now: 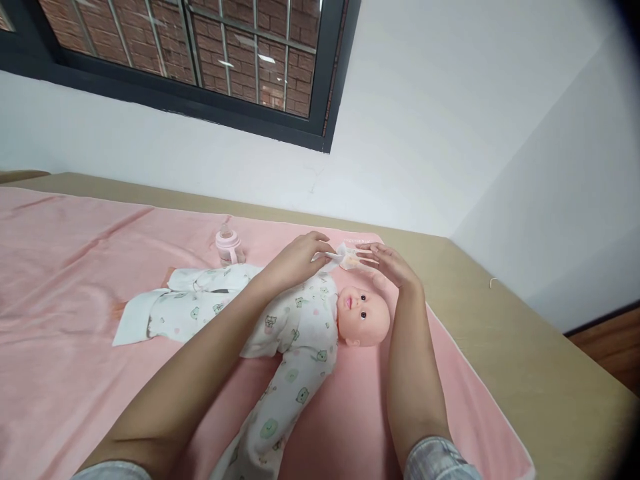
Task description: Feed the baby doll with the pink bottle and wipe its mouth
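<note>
A baby doll (363, 316) lies on its back on a pink blanket (345, 413), dressed in white clothes with a green animal print. Its head points to the right, and one long sleeve stretches toward me. Just beyond the doll's shoulder is a small white packet with orange print (351, 258), its kind unclear. My left hand (300, 259) pinches a thin white tissue (330, 261) at the packet's left side. With fingers stretched out, my right hand (387, 263) reaches to the packet's right side; whether it touches is unclear.
A pink baby bottle (229, 245) stands on the blanket beyond the doll's legs. The blanket covers a wooden surface (480, 327) that meets a white wall (395, 133). Above is a dark-framed window (200, 53) with bars.
</note>
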